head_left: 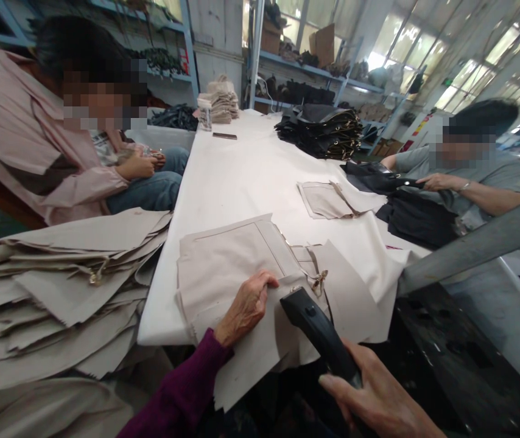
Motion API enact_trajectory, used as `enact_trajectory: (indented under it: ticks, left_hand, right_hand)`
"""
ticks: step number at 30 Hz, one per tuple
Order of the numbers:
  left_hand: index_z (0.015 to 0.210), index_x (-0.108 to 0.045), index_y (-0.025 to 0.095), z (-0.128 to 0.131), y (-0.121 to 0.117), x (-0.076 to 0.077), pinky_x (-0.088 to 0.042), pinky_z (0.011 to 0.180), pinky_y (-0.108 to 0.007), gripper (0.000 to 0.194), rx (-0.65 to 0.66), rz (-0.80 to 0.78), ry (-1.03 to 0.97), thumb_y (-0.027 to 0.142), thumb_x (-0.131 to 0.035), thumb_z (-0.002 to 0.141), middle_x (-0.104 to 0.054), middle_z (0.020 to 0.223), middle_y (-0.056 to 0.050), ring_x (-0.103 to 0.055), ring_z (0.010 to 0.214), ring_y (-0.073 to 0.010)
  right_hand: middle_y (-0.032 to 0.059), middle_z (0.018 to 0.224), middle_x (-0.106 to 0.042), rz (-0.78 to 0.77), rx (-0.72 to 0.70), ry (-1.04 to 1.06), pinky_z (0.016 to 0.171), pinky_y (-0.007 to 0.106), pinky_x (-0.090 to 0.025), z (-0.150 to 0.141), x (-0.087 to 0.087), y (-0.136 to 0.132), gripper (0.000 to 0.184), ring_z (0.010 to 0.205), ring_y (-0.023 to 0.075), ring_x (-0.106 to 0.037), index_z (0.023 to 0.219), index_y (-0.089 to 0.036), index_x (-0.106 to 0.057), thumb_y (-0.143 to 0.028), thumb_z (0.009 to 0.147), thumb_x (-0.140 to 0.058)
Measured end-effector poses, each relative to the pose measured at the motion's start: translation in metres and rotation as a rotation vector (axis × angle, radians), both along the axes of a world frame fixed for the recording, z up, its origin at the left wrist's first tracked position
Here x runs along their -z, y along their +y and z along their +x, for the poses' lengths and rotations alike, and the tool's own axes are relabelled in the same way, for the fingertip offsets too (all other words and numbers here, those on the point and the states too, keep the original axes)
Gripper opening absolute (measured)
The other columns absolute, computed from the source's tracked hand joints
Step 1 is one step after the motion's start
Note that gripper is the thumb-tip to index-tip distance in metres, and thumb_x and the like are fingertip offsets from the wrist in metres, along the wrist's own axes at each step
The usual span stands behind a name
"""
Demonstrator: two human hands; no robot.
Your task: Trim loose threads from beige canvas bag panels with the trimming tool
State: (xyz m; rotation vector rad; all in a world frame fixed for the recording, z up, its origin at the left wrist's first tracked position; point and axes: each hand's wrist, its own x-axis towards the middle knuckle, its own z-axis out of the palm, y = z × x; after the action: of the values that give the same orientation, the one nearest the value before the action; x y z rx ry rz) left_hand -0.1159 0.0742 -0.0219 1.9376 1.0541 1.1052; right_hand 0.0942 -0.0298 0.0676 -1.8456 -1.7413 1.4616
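My left hand [247, 307] is closed on a beige fabric piece [255, 359], its fingertips pinching an edge near the middle of the panel. This piece hangs over the table's front edge and lies on a stitched beige panel [228, 255]. My right hand [374, 389] grips a black hand-held clipper [317, 328], its metal-tipped head close to the fabric, just right of my left fingers. Whether the head touches the cloth I cannot tell. A small metal clasp [319, 281] on a strap lies on the beige fabric beyond the clipper.
Stacked beige pieces [59, 304] fill the left side. Another beige panel [326, 201] lies on the white table [237, 176], with a black stack [319, 131] at the back. One person sits left, another handles black pieces [419, 213] right. A grey post [479, 237] slants across the right.
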Motion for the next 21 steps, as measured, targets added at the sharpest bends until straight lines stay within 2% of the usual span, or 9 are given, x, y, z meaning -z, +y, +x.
enact_trajectory:
  ticks: [5,9,15,21]
  left_hand:
    - [0.086,-0.054,0.017,0.000,0.000,0.000,-0.043,0.082,-0.031,0.027,-0.004,0.015,-0.021,0.002,-0.033,0.078,-0.057,0.088,-0.006,-0.054,0.086,-0.0184]
    - [0.086,-0.054,0.017,0.000,-0.002,-0.001,-0.043,0.081,-0.031,0.026,-0.001,0.016,-0.022,0.003,-0.034,0.079,-0.057,0.088,-0.007,-0.054,0.085,-0.0186]
    - [0.091,-0.055,0.017,0.000,-0.003,0.002,-0.044,0.080,-0.029,0.025,-0.041,0.006,-0.012,0.006,-0.035,0.081,-0.059,0.088,-0.006,-0.056,0.085,-0.0176]
    - [0.097,-0.056,0.018,0.001,-0.003,0.001,-0.045,0.081,-0.029,0.028,-0.083,-0.017,0.006,0.006,-0.037,0.081,-0.062,0.090,-0.005,-0.059,0.087,-0.0175]
  right_hand:
    - [-0.0078,0.049,-0.049,0.070,0.017,-0.001,0.040,0.017,-0.038,-0.007,0.003,0.006,0.016,0.042,0.0097,-0.050,0.081,-0.018,-0.050,-0.033,0.083,-0.055]
    - [-0.0074,0.047,-0.050,0.083,0.037,-0.003,0.040,0.018,-0.039,0.006,0.003,0.012,0.023,0.040,0.0106,-0.051,0.078,-0.019,-0.049,-0.040,0.085,-0.054]
    - [-0.0051,0.044,-0.052,0.185,0.052,-0.069,0.048,0.022,-0.043,0.029,-0.008,0.022,0.033,0.042,0.0126,-0.053,0.066,-0.019,-0.050,-0.044,0.087,-0.050]
    - [-0.0059,0.046,-0.052,0.120,0.029,-0.002,0.048,0.021,-0.044,0.033,-0.006,0.013,0.029,0.044,0.0122,-0.053,0.070,-0.019,-0.049,-0.043,0.086,-0.053]
